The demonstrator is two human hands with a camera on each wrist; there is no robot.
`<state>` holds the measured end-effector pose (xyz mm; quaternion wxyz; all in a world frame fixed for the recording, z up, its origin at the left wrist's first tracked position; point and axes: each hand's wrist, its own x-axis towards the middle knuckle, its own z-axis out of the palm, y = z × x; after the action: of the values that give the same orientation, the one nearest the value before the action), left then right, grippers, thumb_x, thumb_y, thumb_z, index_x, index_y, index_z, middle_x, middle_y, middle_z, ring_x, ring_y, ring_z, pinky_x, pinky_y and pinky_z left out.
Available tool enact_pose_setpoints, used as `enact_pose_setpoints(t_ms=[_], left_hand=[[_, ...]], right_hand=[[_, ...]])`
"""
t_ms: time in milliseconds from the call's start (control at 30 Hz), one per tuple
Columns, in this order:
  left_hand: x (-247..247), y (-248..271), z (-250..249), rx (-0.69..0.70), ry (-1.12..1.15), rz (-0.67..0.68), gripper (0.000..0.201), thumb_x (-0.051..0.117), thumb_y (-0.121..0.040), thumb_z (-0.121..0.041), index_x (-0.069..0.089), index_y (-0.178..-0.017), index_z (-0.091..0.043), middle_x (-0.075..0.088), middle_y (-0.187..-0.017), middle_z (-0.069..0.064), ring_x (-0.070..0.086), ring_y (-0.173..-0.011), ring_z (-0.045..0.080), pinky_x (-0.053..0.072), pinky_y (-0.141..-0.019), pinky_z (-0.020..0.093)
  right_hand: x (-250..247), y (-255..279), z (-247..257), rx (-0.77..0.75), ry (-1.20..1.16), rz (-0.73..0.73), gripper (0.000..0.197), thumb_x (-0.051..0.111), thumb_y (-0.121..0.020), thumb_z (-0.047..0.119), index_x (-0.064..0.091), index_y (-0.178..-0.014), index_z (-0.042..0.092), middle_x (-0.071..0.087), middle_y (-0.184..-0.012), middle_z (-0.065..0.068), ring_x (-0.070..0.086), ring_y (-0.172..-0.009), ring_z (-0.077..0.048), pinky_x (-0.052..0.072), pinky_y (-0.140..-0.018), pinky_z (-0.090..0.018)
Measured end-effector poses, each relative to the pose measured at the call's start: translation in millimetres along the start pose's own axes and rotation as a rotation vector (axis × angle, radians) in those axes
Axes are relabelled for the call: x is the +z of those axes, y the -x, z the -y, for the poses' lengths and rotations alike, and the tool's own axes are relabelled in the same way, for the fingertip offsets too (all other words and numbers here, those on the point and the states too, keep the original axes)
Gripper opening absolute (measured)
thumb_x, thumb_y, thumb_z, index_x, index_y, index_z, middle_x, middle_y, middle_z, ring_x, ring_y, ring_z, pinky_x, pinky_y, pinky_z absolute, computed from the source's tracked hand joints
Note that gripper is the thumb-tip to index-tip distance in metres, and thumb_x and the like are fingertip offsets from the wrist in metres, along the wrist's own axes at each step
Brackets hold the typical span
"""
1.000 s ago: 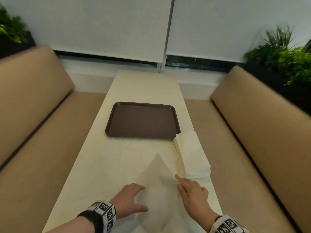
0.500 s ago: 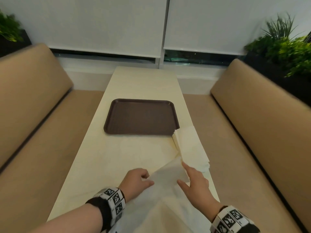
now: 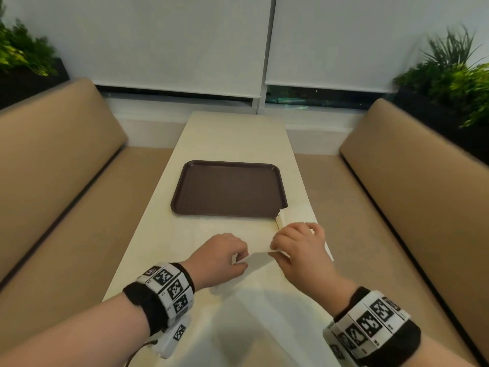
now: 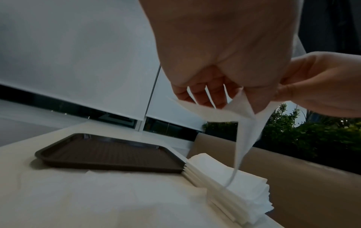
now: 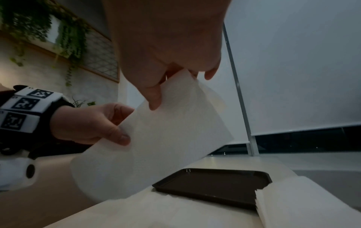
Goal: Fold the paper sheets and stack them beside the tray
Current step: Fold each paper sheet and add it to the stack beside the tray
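Both hands, left hand and right hand, pinching one folded paper sheet aloft, near tray | step: carrying to stack beside tray | next: lowering squarely onto it

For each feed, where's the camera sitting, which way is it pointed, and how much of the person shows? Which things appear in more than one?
Head: worn high, looking forward and down the table; shows both forearms, left hand and right hand.
Left wrist: below the left hand, facing the tray and folded stack; the right hand enters at right.
Right wrist: below the right hand, facing the held sheet; left hand and wristband at left.
Shared: tray, stack and sheet appear in all three.
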<state>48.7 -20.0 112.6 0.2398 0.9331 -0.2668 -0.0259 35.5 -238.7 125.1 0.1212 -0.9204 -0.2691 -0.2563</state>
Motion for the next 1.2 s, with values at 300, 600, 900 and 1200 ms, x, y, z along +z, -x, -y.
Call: enact_pose_setpoints(t_ms=[300,600,900,1200], left_hand=[[-11,2,-4,-0.323,0.508,0.133,0.066,0.063,-0.060,-0.076,0.044,-0.117,-0.048,0.035,-0.134,-0.015,0.045,-0.123,0.013,0.041,-0.101,0.031],[-8,-17,-34,-0.639,1.343,0.023,0.092,0.060,-0.085,0.011,0.017,-0.148,-0.039,0.056,-0.123,0.010,0.065,-0.084,0.022,0.055,-0.066,0.028],[-17,-31,-44,-0.626,1.456,-0.144,0.049,0.060,-0.091,-0.005,0.046,-0.135,-0.021,0.053,-0.123,0.007,0.061,-0.089,0.022,0.053,-0.071,0.033],[-24,-22,-45,-0.258,0.487,-0.099,0.014,0.071,-0.082,-0.015,0.070,-0.086,-0.028,0.065,-0.083,-0.015,0.056,-0.073,0.001,0.040,-0.060,0.008]], right_hand=[[-43,12,-42,0.029,-0.015,0.033,0.004,0.068,-0.072,0.030,0.066,-0.068,0.031,0.060,-0.066,0.020,0.052,-0.076,-0.005,0.021,-0.085,-0.027],[-54,46,-57,0.149,0.018,-0.116,0.013,0.064,-0.080,0.030,0.070,-0.071,0.023,0.059,-0.066,0.017,0.046,-0.073,-0.008,0.031,-0.089,-0.041],[-55,47,-57,0.107,0.019,-0.144,0.018,0.060,-0.082,0.029,0.071,-0.072,0.019,0.061,-0.067,0.014,0.047,-0.073,-0.008,0.031,-0.088,-0.039],[-58,42,-54,0.298,-0.135,0.014,0.008,0.065,-0.079,0.028,0.069,-0.072,0.025,0.046,-0.067,0.038,0.045,-0.066,0.001,0.028,-0.087,-0.029]])
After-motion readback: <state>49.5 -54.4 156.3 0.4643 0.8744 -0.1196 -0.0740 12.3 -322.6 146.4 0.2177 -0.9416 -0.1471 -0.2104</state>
